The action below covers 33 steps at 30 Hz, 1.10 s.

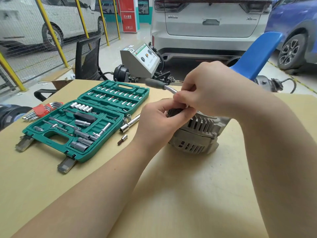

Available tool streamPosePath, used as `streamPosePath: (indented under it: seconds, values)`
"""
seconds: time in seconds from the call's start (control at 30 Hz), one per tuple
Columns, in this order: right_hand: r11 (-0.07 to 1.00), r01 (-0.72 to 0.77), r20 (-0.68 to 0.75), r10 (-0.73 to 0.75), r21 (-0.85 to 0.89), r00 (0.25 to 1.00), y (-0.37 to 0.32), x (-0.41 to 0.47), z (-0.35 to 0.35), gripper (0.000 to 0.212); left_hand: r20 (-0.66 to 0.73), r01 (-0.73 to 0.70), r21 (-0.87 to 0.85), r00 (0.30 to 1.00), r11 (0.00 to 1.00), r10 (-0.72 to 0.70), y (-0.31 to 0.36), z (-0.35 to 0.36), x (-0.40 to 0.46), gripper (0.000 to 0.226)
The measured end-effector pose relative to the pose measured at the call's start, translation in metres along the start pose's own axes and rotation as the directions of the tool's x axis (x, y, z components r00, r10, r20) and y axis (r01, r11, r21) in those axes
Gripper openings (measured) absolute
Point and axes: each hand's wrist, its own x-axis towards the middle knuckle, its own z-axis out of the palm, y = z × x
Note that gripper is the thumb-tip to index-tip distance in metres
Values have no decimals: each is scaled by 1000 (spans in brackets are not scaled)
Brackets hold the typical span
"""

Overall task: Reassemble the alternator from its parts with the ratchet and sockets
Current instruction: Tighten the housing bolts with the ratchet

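A grey alternator (pixel 197 133) with slotted vents stands on the table (pixel 188 194), right of centre. My left hand (pixel 157 122) curls around its dark ribbed pulley (pixel 173 111) at the top. My right hand (pixel 209 85) grips the head end of the ratchet (pixel 159 84) just above the pulley. The ratchet's dark handle sticks out up and to the left. The ratchet head and any socket on it are hidden under my fingers.
An open green socket case (pixel 85 121) lies on the left with several sockets and bits. Loose sockets (pixel 127 118), an extension bar (pixel 131 123) and a bit (pixel 122 140) lie between case and alternator. Red hex keys (pixel 42 108) sit far left. Chairs and parked cars stand behind.
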Motion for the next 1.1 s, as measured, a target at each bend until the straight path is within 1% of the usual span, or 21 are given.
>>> streamPosePath:
  seconds: [0.03, 0.07, 0.17, 0.2, 0.27, 0.3, 0.37, 0.47, 0.5, 0.57, 0.63, 0.67, 0.73, 0.77, 0.83, 0.87, 0.93, 1.0, 1.07, 1.1]
  values:
    - [1000, -14, 6, 14, -5, 1000, 1, 1, 0, 30, -3, -2, -12, 1000, 1000, 2, 0, 0, 0, 15]
    - [1000, -11, 20, 11, 21, 1000, 3, 1, -2, 27, -10, -2, -15, 1000, 1000, 2, 0, 1, 0, 15]
    - [984, 72, 62, -83, 164, 995, 10, -4, -9, 5, -20, -1, 27, 1000, 1000, 1, 0, 0, 1, 14]
    - [977, 105, 78, -122, 186, 990, 10, -6, -11, 3, -20, 8, 48, 1000, 999, -7, 0, 0, 2, 12]
    - [968, 145, 84, -165, 205, 983, 10, -8, -12, 8, -17, 47, 63, 999, 997, -46, 1, 0, 2, 11]
    - [969, 137, 75, -155, 206, 985, 10, -8, -12, 7, -15, 47, 66, 999, 997, -46, 1, 0, 2, 12]
    - [981, 87, 48, -97, 176, 994, 7, -6, -10, 5, -19, 17, 79, 1000, 997, -16, 2, 1, 1, 14]
    - [997, -10, 27, 8, 77, 1000, 5, -2, -3, 22, -14, 16, 26, 1000, 1000, -15, 0, 1, 0, 20]
    - [997, -26, 28, 24, 69, 999, 6, -1, -3, 25, -11, 11, 20, 1000, 1000, -11, 0, 1, 0, 21]
    - [994, 1, 38, -6, 105, 999, 9, -2, -4, 21, -2, -5, 23, 1000, 1000, 5, 0, 2, 1, 15]
    - [982, 73, 65, -85, 175, 994, 13, -4, -8, 7, -2, -26, 49, 1000, 998, 26, 0, 1, 3, 8]
    - [972, 108, 85, -128, 210, 988, 13, -6, -10, 2, 7, -24, 66, 1000, 998, 24, -2, -1, 3, 8]
    - [957, 152, 104, -183, 248, 978, 14, -9, -13, 10, 24, 51, 52, 998, 997, -52, -3, -3, 2, 8]
    - [956, 156, 99, -186, 249, 978, 14, -10, -14, 10, 24, 81, 52, 996, 995, -83, -3, -3, 1, 11]
    - [967, 133, 69, -151, 216, 986, 13, -9, -13, 5, 7, 14, 86, 1000, 996, -15, -3, -2, 1, 16]
    - [977, 101, 51, -113, 189, 992, 12, -7, -11, 7, -3, -5, 86, 1000, 996, 6, -2, 0, 1, 15]
    - [993, 31, 43, -36, 117, 998, 12, -4, -7, 18, -16, 0, 50, 1000, 999, 1, 1, 2, 2, 17]
    - [995, -16, 49, 11, 99, 999, 13, -2, -6, 23, -8, 13, 22, 1000, 1000, -13, 0, 2, 3, 16]
    - [992, 3, 54, -10, 127, 998, 15, -3, -7, 20, 19, 11, 28, 1000, 1000, -12, 1, 0, 4, 15]
    - [988, 32, 56, -41, 152, 998, 16, -4, -7, 15, 27, -3, 41, 1000, 999, 2, 1, -1, 5, 15]
